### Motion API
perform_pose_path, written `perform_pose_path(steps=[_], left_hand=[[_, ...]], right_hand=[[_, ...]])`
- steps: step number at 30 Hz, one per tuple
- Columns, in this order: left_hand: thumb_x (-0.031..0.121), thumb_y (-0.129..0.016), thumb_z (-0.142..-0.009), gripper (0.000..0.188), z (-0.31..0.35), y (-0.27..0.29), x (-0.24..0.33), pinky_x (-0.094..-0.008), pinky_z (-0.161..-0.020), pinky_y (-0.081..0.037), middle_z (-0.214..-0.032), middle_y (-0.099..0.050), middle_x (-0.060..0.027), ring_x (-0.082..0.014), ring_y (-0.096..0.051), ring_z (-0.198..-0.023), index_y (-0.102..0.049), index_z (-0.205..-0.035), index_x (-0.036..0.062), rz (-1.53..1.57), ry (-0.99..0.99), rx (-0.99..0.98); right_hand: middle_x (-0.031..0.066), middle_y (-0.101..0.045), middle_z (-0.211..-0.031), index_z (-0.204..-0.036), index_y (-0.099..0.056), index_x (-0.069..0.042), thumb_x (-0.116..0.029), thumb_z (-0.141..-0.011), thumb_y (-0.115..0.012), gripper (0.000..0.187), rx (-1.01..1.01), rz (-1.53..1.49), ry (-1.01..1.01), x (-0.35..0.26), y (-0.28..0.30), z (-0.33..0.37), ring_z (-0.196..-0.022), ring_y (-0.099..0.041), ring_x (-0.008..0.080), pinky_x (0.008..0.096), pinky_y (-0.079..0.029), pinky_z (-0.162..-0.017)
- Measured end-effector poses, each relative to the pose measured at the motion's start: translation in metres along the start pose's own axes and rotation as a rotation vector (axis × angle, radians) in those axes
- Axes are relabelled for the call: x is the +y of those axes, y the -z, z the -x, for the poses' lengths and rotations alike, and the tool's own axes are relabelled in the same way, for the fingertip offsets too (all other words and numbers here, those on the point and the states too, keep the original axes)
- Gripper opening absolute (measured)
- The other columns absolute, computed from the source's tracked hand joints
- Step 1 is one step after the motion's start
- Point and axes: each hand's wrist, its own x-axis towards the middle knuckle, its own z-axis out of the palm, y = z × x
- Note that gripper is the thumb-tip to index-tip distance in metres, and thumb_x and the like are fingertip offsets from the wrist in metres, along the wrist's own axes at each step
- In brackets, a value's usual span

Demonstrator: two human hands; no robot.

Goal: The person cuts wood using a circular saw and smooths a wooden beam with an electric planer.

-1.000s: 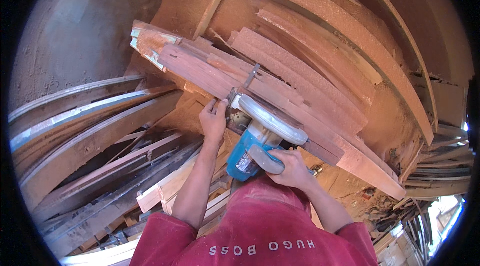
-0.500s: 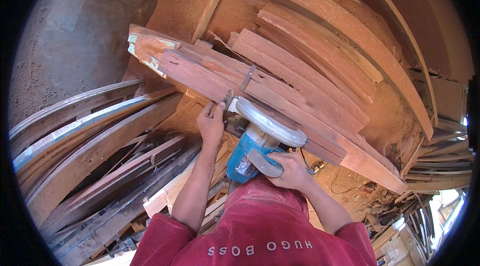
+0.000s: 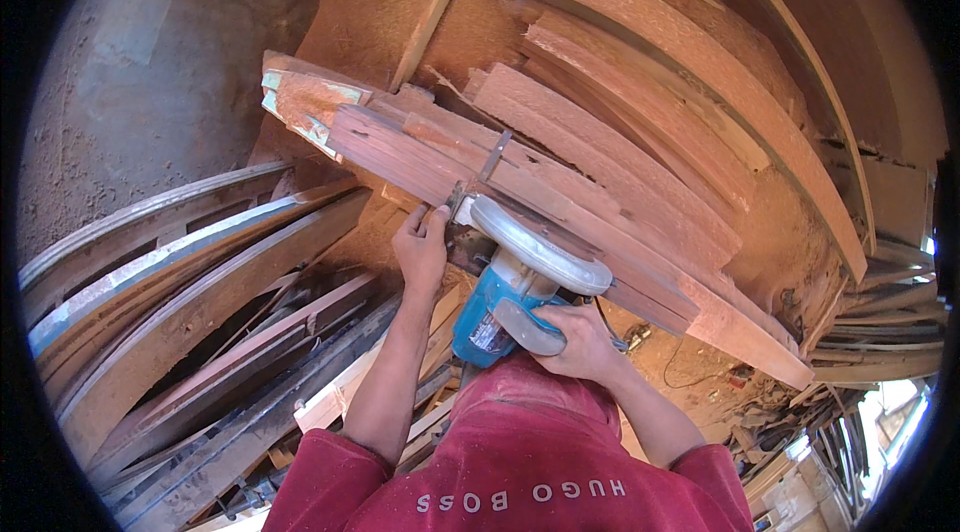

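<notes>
1. The blue handheld circular saw (image 3: 478, 304), with its rounded silver metal blade guard (image 3: 538, 248), sits close in front of the person's body, at the near edge of a long, dark reddish wooden plank (image 3: 395, 154).
2. The right hand (image 3: 580, 342) is closed around the saw's curved grey handle (image 3: 527, 328), fingers wrapped under it.
3. The left hand (image 3: 420, 250) is partly curled, thumb and fingertips close together at the small metal fitting (image 3: 458, 200) on the saw's front end; whether they pinch it firmly or only touch it, I cannot tell.
4. A narrow, straight dark metal bar (image 3: 496, 154) reaches from near that front end across the plank.
5. By its bulky motor body and metal parts, the saw is probably heavy and rigid, with most weight on the motor side, so it would likely tip that way if held loosely.
6. The handle looks the surest place to hold, with a second hold at the front for steadying; the smooth guard seems a poorer grip, and fingers should stay clear of the underside.
7. The plank looks stiff and solid; fine reddish sawdust on the wood nearby may make bare skin slip a little.
</notes>
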Motion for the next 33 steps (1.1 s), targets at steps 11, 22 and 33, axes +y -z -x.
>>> perform_pose_path(steps=[11, 22, 33], left_hand=[[0.021, -0.072, -0.089, 0.058, -0.011, 0.011, 0.007, -0.0225, -0.062, -0.045, -0.089, -0.069, -0.0121, -0.0101, -0.060, -0.074, -0.054, -0.125, -0.0191, 0.109, 0.050, -0.003], [0.020, -0.072, -0.089, 0.058, -0.028, 0.023, 0.009, -0.0226, -0.064, -0.047, -0.088, -0.069, -0.0110, -0.0094, -0.060, -0.075, -0.053, -0.125, -0.0204, 0.061, -0.017, 0.004], [0.020, -0.073, -0.088, 0.058, -0.035, 0.033, 0.025, -0.0228, -0.067, -0.048, -0.092, -0.070, -0.0121, -0.0101, -0.062, -0.078, -0.054, -0.124, -0.0208, 0.013, -0.024, 0.002]], right_hand=[[0.0184, -0.070, -0.088, -0.102, -0.068, 0.000, -0.013, -0.068, -0.078, 0.037, 0.093, -0.018, 0.076, -0.010, -0.010, -0.016, -0.080, -0.069, 0.0352, 0.0391, -0.056, -0.072], [0.0188, -0.069, -0.088, -0.102, -0.067, 0.000, -0.014, -0.068, -0.078, 0.038, 0.117, 0.017, 0.095, -0.016, -0.020, -0.029, -0.080, -0.069, 0.0360, 0.0399, -0.055, -0.071], [0.0175, -0.071, -0.096, -0.105, -0.068, -0.003, -0.018, -0.070, -0.076, 0.039, 0.070, 0.029, 0.054, -0.030, -0.021, -0.044, -0.086, -0.069, 0.0341, 0.0405, -0.056, -0.076]])
